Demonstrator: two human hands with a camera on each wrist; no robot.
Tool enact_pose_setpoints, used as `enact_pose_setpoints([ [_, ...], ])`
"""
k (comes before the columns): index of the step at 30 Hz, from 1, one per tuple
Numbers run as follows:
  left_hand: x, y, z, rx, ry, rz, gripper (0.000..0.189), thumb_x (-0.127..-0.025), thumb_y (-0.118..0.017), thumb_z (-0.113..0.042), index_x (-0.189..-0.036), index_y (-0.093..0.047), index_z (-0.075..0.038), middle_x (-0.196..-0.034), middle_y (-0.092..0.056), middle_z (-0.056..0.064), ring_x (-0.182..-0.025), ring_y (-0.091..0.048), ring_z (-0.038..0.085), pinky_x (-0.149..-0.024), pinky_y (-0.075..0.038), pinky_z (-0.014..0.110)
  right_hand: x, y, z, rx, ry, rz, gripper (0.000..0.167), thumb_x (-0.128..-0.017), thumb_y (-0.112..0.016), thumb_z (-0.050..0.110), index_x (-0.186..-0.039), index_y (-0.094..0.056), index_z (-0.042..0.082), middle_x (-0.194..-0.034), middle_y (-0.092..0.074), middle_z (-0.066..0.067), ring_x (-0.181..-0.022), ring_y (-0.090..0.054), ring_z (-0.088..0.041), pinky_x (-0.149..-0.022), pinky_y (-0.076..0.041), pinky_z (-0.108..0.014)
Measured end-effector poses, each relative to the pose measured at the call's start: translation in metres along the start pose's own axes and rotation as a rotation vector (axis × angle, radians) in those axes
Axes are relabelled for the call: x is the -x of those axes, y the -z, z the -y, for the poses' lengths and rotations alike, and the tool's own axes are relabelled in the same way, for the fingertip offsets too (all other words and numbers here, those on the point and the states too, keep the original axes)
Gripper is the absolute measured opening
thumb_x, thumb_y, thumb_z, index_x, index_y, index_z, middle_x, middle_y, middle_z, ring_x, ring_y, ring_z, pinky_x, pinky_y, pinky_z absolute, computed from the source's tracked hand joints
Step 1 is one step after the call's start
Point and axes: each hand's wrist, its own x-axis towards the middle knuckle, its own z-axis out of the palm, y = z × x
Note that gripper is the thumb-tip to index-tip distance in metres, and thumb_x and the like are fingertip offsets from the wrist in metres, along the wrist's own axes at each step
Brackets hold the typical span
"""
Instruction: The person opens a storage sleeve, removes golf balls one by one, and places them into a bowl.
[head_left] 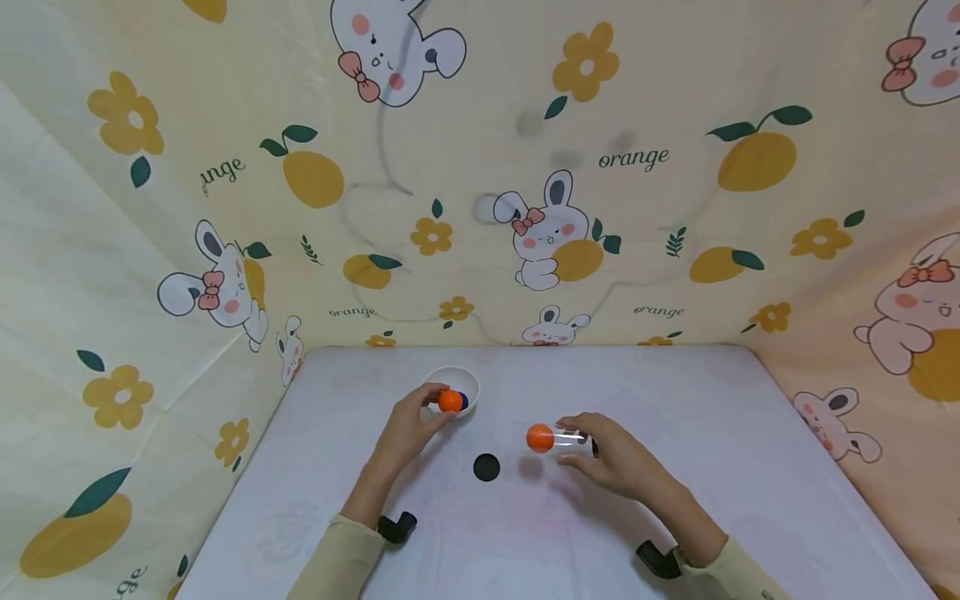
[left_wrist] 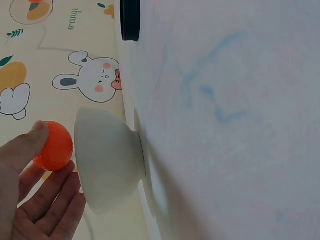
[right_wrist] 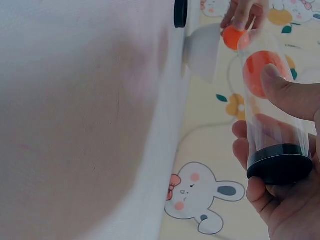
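Observation:
My left hand pinches an orange ball between thumb and fingers, right at the rim of a white bowl. Part of a blue ball shows inside the bowl behind it. On the right, my right hand grips a clear plastic tube, thumb along one side and fingers around the other. The tube has a black base cap and is tilted, its uncapped end toward the left hand. Another orange ball sits inside the tube near that end.
A round black cap lies on the white table between the two hands. Behind the table and at both sides hangs a cream cloth printed with rabbits and oranges. Black wrist mounts sit at both sleeves.

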Motion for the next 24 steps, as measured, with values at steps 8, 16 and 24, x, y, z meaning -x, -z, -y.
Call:
enact_pose_setpoints([
  [8, -0.0006, 0.0023, 0.003, -0.06, 0.008, -0.03, 0.047, -0.097, -0.084, -0.025, -0.139, -0.067, -0.015, -0.131, -0.071, 0.005, -0.125, -0.064, 0.032, -0.115, -0.05, 0.055, 0.0009, -0.0001, 0.0002, -0.008, 0.008, -0.01, 0.05, -0.091, -0.09, 0.026, -0.134, -0.072, 0.006, -0.122, -0.076, -0.007, -0.099, -0.066, -0.018, -0.086, -0.06, -0.038],
  [16, -0.0007, 0.0042, 0.002, -0.112, 0.033, -0.034, 0.048, -0.097, -0.083, -0.024, -0.141, -0.066, -0.016, -0.134, -0.07, 0.006, -0.128, -0.063, 0.031, -0.117, -0.048, 0.055, 0.0021, 0.001, 0.0025, -0.002, -0.004, 0.003, 0.05, -0.092, -0.089, 0.026, -0.134, -0.072, 0.006, -0.125, -0.075, -0.009, -0.1, -0.067, -0.019, -0.089, -0.061, -0.041],
  [24, -0.0012, 0.0061, 0.0017, -0.121, -0.004, -0.04, 0.045, -0.098, -0.082, -0.02, -0.139, -0.067, -0.011, -0.134, -0.07, 0.009, -0.128, -0.063, 0.035, -0.116, -0.048, 0.056, 0.0021, 0.0012, 0.0022, -0.007, 0.001, 0.0, 0.051, -0.091, -0.089, 0.025, -0.135, -0.071, 0.005, -0.126, -0.075, -0.008, -0.101, -0.068, -0.02, -0.09, -0.061, -0.042],
])
